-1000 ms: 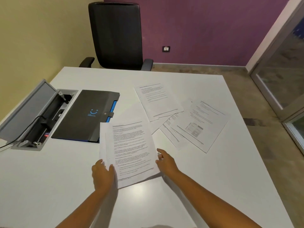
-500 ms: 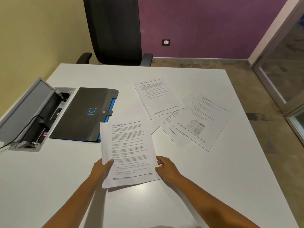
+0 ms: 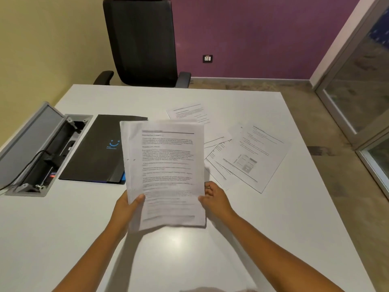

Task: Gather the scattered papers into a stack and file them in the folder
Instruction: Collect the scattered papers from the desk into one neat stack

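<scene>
— Look, the thin sheaf of white printed papers (image 3: 166, 173) is off the white bench (image 3: 273, 239) now. A second ago it lay flat with both hands at its lower corners; now it's raised and tipped up towards the person, covering the near edge of the black folder with the blue smile mark (image 3: 99, 148).

— So they're squaring it up?

— That's my guess: knocking the edges level before adding more. The stack is only partly made, though. Several loose white printed sheets (image 3: 248, 157) are fanned out on the bench to the right, and another (image 3: 189, 113) lies farther back, behind the raised sheaf.

— How are the hands placed?

— The left hand (image 3: 128, 205) grips the lower left edge, thumb on the front, fingers hidden behind the paper. The right hand (image 3: 214, 197) pinches the lower right edge, fingers curled around it. Both forearms reach straight out from the body.

— And the folder?

— Closed, flat on the bench, beside the open grey cable box (image 3: 37, 152).
</scene>
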Tool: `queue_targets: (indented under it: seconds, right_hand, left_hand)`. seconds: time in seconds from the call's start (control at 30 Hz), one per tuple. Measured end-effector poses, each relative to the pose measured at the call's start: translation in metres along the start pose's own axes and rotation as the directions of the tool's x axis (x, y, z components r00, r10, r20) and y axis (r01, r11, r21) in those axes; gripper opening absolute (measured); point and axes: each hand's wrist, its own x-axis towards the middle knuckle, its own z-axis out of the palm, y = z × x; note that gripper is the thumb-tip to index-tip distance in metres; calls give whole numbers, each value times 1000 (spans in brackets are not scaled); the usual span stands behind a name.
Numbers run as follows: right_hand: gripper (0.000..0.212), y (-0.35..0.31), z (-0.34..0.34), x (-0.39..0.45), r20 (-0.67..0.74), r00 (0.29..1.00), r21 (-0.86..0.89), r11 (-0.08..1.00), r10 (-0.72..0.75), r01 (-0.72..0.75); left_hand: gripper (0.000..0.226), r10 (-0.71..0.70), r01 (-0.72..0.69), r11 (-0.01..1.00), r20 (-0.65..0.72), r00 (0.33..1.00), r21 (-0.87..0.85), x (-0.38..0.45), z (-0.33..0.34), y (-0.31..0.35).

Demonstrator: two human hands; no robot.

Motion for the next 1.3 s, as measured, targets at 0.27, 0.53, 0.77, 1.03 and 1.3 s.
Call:
queue_targets:
  seconds: [0.27,0.53,0.77,1.03,1.3]
  right_hand:
    - [37,-10,-9,0,-37,986,-120,980,-161,156]
    - [41,9,-5,-1,-30,998,-221,974,49,-54]
    - [46,40,-12,-11,48,980,-403,902,193,-158]
    - [42,39,-5,-10,164,984,-386,923,67,1]
    - [44,49,-42,3,-42,989,-635,768,-140,82]
  left_hand:
    - [38,97,-91,992,67,993,-82,1,22,20]
    - [54,18,-14,1000,174,985,-24,-9,36,3]
    - [37,3,-8,981,26,1000,191,-13,37,-22]
    - [25,-19,41,986,-131,991,164,-13,21,-41]
    - [38,-260,300,939,-222,940,168,-2,-4,-61]
